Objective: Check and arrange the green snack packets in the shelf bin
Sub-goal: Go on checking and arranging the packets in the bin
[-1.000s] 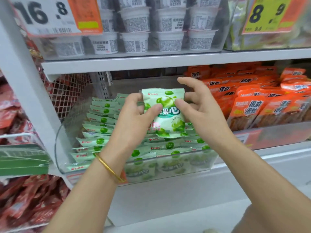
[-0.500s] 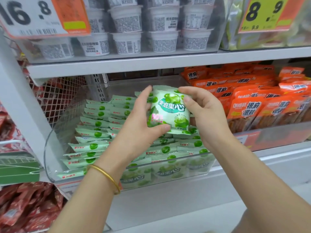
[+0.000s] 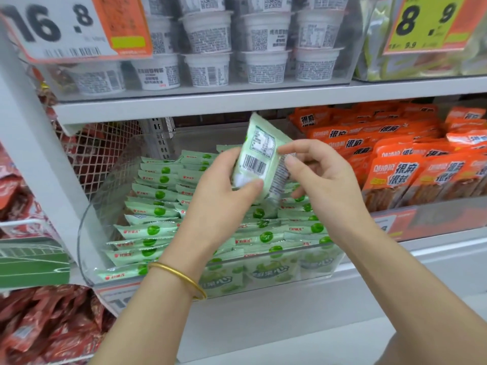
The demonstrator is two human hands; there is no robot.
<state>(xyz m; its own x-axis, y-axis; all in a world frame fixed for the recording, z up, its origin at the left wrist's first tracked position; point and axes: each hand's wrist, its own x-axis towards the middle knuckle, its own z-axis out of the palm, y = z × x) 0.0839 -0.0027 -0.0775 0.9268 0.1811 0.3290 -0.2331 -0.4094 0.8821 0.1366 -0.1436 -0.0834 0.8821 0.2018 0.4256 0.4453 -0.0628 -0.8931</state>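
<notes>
A pale green snack packet [image 3: 259,156] is held above the bin, tilted, with its back side and barcode facing me. My left hand [image 3: 224,191] grips its lower left edge, thumb across the bottom. My right hand [image 3: 320,177] pinches its right edge with the fingertips. Below them a clear plastic shelf bin [image 3: 87,233] holds several rows of green snack packets [image 3: 155,209] stacked flat, with more standing against its front wall. A gold bangle [image 3: 181,277] sits on my left wrist.
Orange snack packets [image 3: 405,159] fill the bin to the right. White cups [image 3: 208,48] stand on the shelf above, behind price tags reading 16.8 [image 3: 68,25] and 8.9 [image 3: 427,22]. Red packets [image 3: 39,325] lie at lower left beside a wire mesh divider [image 3: 97,151].
The held packet has been turned over: its green printed front faced me before, and now its back with the barcode does. Both hands stayed on it and rose slightly.
</notes>
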